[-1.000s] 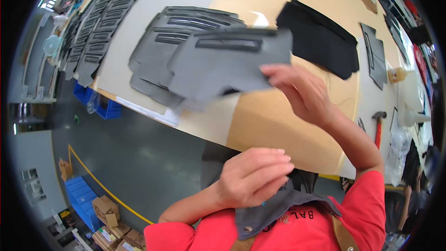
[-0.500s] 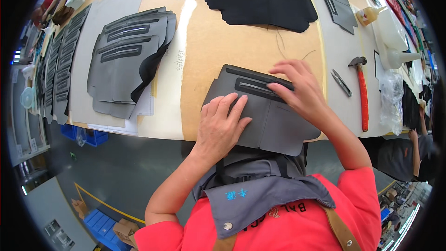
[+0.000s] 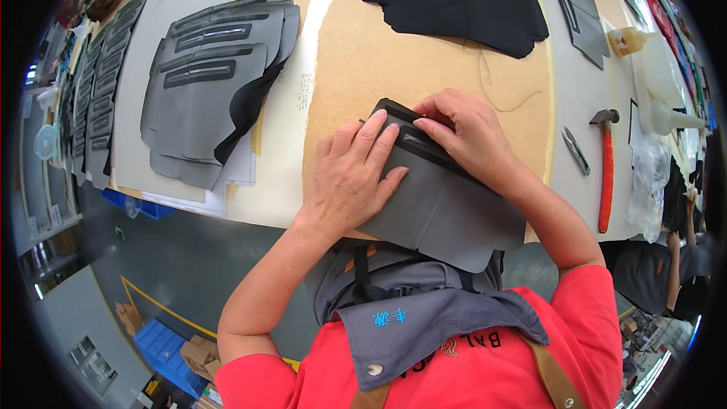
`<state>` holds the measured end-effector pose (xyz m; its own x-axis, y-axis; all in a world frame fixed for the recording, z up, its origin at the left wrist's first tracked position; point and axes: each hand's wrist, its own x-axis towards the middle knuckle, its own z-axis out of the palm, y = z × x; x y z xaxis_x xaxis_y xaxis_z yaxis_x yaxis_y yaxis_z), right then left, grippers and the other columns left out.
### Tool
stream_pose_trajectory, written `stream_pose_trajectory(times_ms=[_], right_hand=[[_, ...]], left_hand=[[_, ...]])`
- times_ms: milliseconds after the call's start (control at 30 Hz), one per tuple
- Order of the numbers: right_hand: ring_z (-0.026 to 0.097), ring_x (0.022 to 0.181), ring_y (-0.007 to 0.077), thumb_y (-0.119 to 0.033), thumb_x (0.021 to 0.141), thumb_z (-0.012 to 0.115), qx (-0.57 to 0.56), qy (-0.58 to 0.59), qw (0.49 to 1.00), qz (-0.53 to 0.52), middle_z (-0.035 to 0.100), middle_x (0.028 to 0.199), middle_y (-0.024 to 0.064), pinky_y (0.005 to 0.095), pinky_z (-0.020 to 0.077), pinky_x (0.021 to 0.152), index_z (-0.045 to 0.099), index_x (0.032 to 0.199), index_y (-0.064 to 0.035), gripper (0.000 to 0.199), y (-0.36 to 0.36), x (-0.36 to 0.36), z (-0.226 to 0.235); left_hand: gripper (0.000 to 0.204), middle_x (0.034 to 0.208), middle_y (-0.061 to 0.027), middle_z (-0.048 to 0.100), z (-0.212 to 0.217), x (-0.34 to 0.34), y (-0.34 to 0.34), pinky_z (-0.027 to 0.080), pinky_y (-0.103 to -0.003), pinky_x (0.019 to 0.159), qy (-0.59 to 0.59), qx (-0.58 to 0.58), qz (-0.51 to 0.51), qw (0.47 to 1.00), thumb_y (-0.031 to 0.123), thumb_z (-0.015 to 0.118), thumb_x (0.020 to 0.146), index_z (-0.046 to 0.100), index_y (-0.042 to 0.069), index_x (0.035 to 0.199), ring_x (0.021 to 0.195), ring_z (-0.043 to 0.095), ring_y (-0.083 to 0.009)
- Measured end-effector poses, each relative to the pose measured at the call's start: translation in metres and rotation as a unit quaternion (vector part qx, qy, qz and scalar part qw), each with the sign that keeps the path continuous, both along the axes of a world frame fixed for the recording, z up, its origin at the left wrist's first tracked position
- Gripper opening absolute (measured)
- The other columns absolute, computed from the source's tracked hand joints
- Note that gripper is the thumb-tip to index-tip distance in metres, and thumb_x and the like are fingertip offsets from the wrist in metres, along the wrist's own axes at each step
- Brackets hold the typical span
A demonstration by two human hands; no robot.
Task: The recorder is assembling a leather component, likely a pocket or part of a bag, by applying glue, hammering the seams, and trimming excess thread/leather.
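Note:
A grey leather-like panel (image 3: 454, 208) lies at the table's front edge, partly overhanging it. Along its far side run a dark strip and a framed slot with a zipper-like line. Flat on the panel's left part rests my left hand (image 3: 344, 170), fingers stretched out, fingertips by the strip and the slot's left end. My right hand (image 3: 469, 136) is closed, thumb and fingers pinching at the strip on the far edge. Its palm and wrist hide the slot's right end.
Similar grey panels (image 3: 201, 125) are stacked at left. Black pieces (image 3: 454, 0) lie at the far middle, with loose threads (image 3: 485, 79) beside them. On the right are tweezers-like snips (image 3: 576, 153), a red-handled hammer (image 3: 606, 182), a glue bottle (image 3: 630, 41) and clear plastic (image 3: 650, 182).
My right hand has moved left along the far edge and its fingers have drawn together there. My left hand has shifted slightly left and farther up the panel, which has turned a little clockwise.

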<state>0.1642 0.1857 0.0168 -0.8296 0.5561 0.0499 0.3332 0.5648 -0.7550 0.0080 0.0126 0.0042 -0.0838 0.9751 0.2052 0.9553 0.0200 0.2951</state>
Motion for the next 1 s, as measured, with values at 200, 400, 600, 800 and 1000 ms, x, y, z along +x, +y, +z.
stream_pose_trajectory(times_ms=[200, 400, 600, 800, 1000], right_hand=[[0.066, 0.086, 0.0313, -0.006, 0.088, 0.074, 0.084, 0.07, 0.994, 0.006, 0.068, 0.091, 0.0116, 0.0418, 0.0537, 0.074, 0.075, 0.101, -0.0034, 0.013, -0.006, 0.004, -0.012], [0.064, 0.087, 0.0254, -0.002, 0.083, 0.073, 0.222, 0.078, 0.97, 0.055, 0.066, 0.097, 0.0076, 0.036, 0.0554, 0.074, 0.075, 0.111, -0.0035, 0.028, -0.007, 0.01, -0.021], [0.061, 0.089, 0.0243, -0.004, 0.081, 0.074, 0.266, 0.062, 0.958, 0.087, 0.063, 0.103, 0.0072, 0.0349, 0.0557, 0.076, 0.074, 0.119, -0.002, 0.038, -0.009, 0.008, -0.021], [0.058, 0.088, 0.0225, -0.012, 0.083, 0.075, 0.299, 0.052, 0.948, 0.095, 0.061, 0.106, 0.0037, 0.034, 0.0543, 0.077, 0.073, 0.123, -0.0044, 0.04, -0.015, -0.003, -0.014], [0.056, 0.088, 0.0207, -0.021, 0.088, 0.072, 0.317, 0.006, 0.942, 0.113, 0.057, 0.103, 0.0032, 0.034, 0.0504, 0.072, 0.07, 0.129, -0.0077, 0.043, -0.017, -0.019, -0.015]], left_hand=[[0.057, 0.151, -0.006, 0.055, 0.0, 0.001, 0.003, 0.041, -0.041, 0.101, -0.004, 0.0, 0.001, 1.0, 0.037, 0.075, 0.089, 0.063, 0.01, 0.137, 0.125, 0.052, -0.0272], [0.062, 0.151, -0.0062, 0.054, -0.003, 0.001, 0.003, 0.04, -0.041, 0.1, 0.005, 0.004, 0.0, 1.0, 0.037, 0.074, 0.088, 0.059, 0.009, 0.141, 0.125, 0.051, -0.0268], [0.065, 0.151, -0.0062, 0.053, -0.003, 0.002, 0.002, 0.04, -0.041, 0.1, 0.005, -0.006, 0.004, 1.0, 0.039, 0.074, 0.087, 0.058, 0.009, 0.143, 0.125, 0.05, -0.0273], [0.064, 0.15, -0.0062, 0.053, -0.004, 0.002, -0.001, 0.041, -0.042, 0.101, -0.009, 0.004, 0.011, 1.0, 0.037, 0.077, 0.087, 0.059, 0.009, 0.142, 0.126, 0.051, -0.0283], [0.064, 0.143, -0.0102, 0.054, -0.008, -0.006, -0.006, 0.041, -0.044, 0.103, -0.048, 0.023, 0.014, 0.998, 0.032, 0.08, 0.087, 0.059, 0.006, 0.141, 0.128, 0.051, -0.0306]])
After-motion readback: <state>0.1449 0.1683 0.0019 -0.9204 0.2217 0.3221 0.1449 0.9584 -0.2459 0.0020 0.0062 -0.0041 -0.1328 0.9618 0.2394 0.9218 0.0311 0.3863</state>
